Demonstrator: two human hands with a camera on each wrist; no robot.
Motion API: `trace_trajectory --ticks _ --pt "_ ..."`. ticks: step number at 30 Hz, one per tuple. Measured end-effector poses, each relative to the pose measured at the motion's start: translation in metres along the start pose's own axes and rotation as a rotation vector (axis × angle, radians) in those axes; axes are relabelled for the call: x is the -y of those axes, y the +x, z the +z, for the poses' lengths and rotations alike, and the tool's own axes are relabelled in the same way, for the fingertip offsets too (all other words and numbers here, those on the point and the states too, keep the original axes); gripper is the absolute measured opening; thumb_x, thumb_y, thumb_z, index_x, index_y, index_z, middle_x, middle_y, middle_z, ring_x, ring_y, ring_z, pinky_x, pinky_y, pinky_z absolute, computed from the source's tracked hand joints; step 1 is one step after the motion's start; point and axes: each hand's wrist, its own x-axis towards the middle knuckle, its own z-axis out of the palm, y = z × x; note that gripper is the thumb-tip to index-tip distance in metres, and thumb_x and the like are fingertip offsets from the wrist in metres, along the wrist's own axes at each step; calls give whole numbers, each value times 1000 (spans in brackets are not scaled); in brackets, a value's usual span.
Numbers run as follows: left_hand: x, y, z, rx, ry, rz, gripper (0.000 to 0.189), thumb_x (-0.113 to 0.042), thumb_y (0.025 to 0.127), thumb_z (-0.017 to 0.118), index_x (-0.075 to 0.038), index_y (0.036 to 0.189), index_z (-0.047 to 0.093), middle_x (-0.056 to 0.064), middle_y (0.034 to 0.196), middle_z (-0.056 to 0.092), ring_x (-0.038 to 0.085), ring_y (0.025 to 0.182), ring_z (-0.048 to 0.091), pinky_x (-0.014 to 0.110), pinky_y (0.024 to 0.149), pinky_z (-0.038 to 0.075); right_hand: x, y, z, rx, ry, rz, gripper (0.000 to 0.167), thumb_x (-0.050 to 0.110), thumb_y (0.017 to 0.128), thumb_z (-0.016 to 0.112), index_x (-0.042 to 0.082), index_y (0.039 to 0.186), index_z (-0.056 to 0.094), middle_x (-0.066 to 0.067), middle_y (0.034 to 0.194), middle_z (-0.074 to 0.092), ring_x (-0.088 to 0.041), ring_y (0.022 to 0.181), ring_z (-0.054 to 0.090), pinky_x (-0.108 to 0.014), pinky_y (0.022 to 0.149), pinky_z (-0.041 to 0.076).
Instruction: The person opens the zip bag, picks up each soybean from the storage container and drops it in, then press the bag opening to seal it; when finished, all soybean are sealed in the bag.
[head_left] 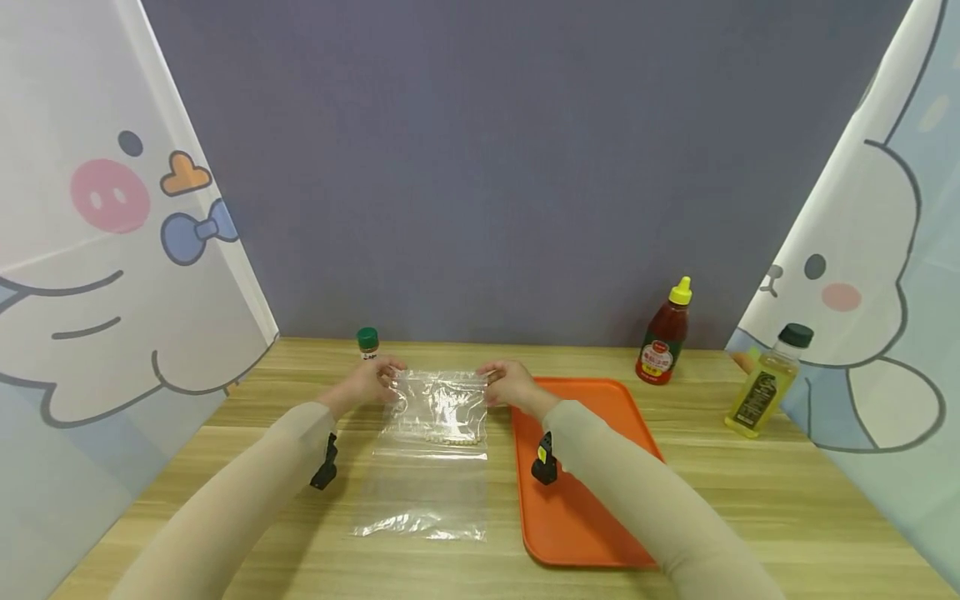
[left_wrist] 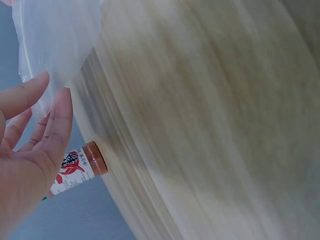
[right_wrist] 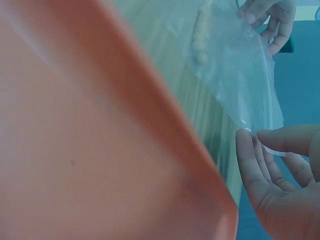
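A clear plastic zip bag (head_left: 427, 479) stretches between both hands, its lower part spread toward the table's near side. Across its middle lies a row of small, round, pale pieces (head_left: 453, 441), also seen inside the bag in the right wrist view. My left hand (head_left: 367, 385) pinches the bag's upper left edge between thumb and fingers. At the upper right edge, my right hand (head_left: 513, 387) pinches the film the same way. Just behind the left hand stands a small spice jar (left_wrist: 76, 169) with a green cap, partly hidden by that hand in the head view.
An orange tray (head_left: 577, 508) lies right of the bag, beneath the right forearm. Farther back on the right stand a red sauce bottle (head_left: 662, 337) with a yellow tip and an oil bottle (head_left: 768, 383) with a dark cap. A grey panel (head_left: 465, 167) rises behind the wooden table.
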Motion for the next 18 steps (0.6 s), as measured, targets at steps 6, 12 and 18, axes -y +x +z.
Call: trace_trajectory --ticks 6,12,18 --pt "2 -2 5 33 92 57 57 15 75 70 10 127 50 24 104 52 33 92 63 32 72 58 -6 4 2 -5 -81 -16 48 -25 72 60 -5 116 63 -8 84 54 -14 59 53 -29 57 59" --pt "6 -2 7 31 143 84 56 17 71 72 11 123 53 25 104 54 28 85 60 28 69 55 -8 5 2 7 -127 -30 44 -23 75 61 -7 115 63 -15 89 58 -13 57 54 -26 55 58" --pt "4 -3 3 34 180 65 60 13 73 75 10 127 51 31 117 53 30 91 58 28 71 53 -7 7 -4 -6 -226 -67 48 -20 71 60 -3 116 65 -16 95 64 -15 66 56 -23 54 53"
